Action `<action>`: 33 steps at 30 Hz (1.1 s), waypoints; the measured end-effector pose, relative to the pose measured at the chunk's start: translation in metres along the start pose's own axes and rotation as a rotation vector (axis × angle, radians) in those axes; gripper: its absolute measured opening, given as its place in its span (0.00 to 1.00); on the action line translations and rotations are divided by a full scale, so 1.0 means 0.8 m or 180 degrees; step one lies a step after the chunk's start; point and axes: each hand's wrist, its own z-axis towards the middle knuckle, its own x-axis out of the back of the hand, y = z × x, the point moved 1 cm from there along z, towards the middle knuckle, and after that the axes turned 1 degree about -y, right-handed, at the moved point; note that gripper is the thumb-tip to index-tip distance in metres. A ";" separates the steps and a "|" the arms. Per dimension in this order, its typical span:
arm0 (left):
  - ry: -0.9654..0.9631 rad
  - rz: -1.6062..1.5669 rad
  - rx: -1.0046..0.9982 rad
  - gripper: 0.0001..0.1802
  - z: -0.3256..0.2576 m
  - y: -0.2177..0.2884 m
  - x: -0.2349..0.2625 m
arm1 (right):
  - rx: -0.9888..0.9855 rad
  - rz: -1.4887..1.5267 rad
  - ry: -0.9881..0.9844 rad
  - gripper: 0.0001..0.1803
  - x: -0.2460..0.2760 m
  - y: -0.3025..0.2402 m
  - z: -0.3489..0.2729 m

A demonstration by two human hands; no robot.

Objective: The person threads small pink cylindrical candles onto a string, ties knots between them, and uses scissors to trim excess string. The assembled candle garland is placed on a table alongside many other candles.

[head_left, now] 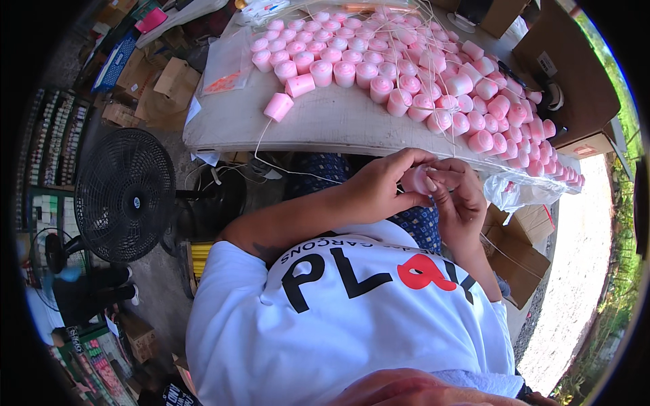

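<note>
below table edge point(325, 139), fingers point(406, 162) around pink spool point(416, 181)

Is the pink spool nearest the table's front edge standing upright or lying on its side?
On its side: the pink spool shows its long curved flank, tilted, with white thread trailing off the table.

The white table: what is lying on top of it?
The white table carries many pink spools with loose white strings, one spool lying apart, and a clear plastic bag. Both hands, left and right, hold another spool. The tabletop beneath the spools is hidden.
</note>
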 end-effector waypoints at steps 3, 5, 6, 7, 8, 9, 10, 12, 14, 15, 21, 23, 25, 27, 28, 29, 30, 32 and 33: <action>-0.0483 0.0287 0.0189 0.32 -0.005 -0.002 0.028 | 0.0236 0.0898 0.0132 0.05 0.019 -0.019 0.016; -0.0721 0.0705 0.0149 0.32 -0.022 -0.016 0.059 | 0.0405 0.1968 0.0142 0.04 0.065 -0.031 0.024; -0.0670 0.0916 0.0341 0.31 -0.031 -0.020 0.076 | 0.0517 0.2486 0.0088 0.05 0.095 -0.035 0.026; -0.0537 0.0985 0.0373 0.30 -0.040 -0.027 0.096 | 0.0582 0.2754 0.0109 0.05 0.125 -0.044 0.023; -0.0260 0.1103 0.0452 0.29 -0.054 -0.036 0.115 | 0.0674 0.2999 0.0083 0.06 0.153 -0.048 0.017; 0.0033 0.1459 0.0473 0.28 -0.058 -0.007 0.134 | 0.0749 0.3145 0.0099 0.07 0.177 -0.051 0.010; 0.0220 0.1830 0.0395 0.28 -0.067 -0.010 0.149 | 0.0818 0.3129 0.0106 0.07 0.195 -0.057 0.004; 0.0398 0.2630 0.0050 0.28 -0.081 -0.018 0.177 | 0.0988 0.3099 0.0299 0.06 0.237 -0.065 -0.015; 0.0600 0.3096 0.0144 0.28 -0.090 -0.019 0.193 | 0.1322 0.3376 0.0801 0.08 0.274 -0.076 -0.030; 0.0681 0.3031 0.0188 0.28 -0.091 -0.020 0.200 | 0.1544 0.3369 0.1103 0.08 0.295 -0.085 -0.041; 0.0670 0.3195 0.0072 0.27 -0.072 -0.027 0.213 | 0.1789 0.2690 0.2288 0.09 0.360 -0.092 -0.086; 0.0621 0.3402 0.0020 0.27 -0.067 -0.033 0.214 | 0.1724 0.2654 0.2346 0.09 0.360 -0.091 -0.092; 0.0559 0.3812 -0.0100 0.27 -0.064 -0.038 0.215 | 0.1701 0.2604 0.2261 0.10 0.363 -0.089 -0.096; 0.0627 0.3875 0.0064 0.29 -0.063 -0.046 0.218 | 0.1624 0.2678 0.2224 0.09 0.363 -0.086 -0.098; 0.0660 0.3911 0.0145 0.29 -0.062 -0.048 0.220 | 0.1587 0.2719 0.2206 0.09 0.363 -0.084 -0.098; 0.0710 0.3959 0.0136 0.31 -0.062 -0.048 0.222 | 0.1560 0.2721 0.2171 0.10 0.363 -0.082 -0.097; 0.0758 0.4009 0.0125 0.33 -0.062 -0.047 0.225 | 0.1535 0.2725 0.2136 0.10 0.361 -0.080 -0.095; 0.0672 0.3888 0.0221 0.36 -0.062 -0.050 0.237 | 0.1534 0.2681 0.2091 0.10 0.360 -0.078 -0.091; 0.0540 0.3711 0.0331 0.37 -0.060 -0.051 0.248 | 0.1553 0.2633 0.2075 0.11 0.361 -0.076 -0.089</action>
